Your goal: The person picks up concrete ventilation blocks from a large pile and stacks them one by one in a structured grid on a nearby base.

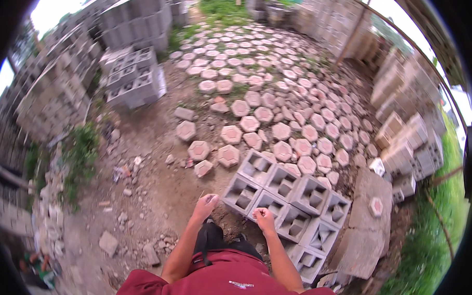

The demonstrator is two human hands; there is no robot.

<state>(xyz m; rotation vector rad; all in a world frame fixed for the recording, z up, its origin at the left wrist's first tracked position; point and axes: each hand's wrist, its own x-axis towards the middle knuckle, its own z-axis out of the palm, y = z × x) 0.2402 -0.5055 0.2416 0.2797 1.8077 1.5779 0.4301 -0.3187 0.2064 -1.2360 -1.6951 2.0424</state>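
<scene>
My left hand (207, 205) is raised in front of my body, over bare dirt and just left of a group of grey hollow concrete blocks (291, 228). Its fingers are curled together in a pinch, and anything in them is too small to make out. Over the near left edge of those blocks is my right hand (263, 219), its fingers also bent in. Whether it touches a block or pinches something small, I cannot tell. The blocks stand close together in rows, with their hollows facing up.
Many hexagonal pavers (263, 114) lie across the ground ahead. Stacked hollow blocks (134, 76) stand at the left, with more block piles (410, 146) at the right. A cracked concrete slab (366, 225) lies right of the near blocks. Rubble (165, 244) is scattered at left. Another person (37, 270) is at lower left.
</scene>
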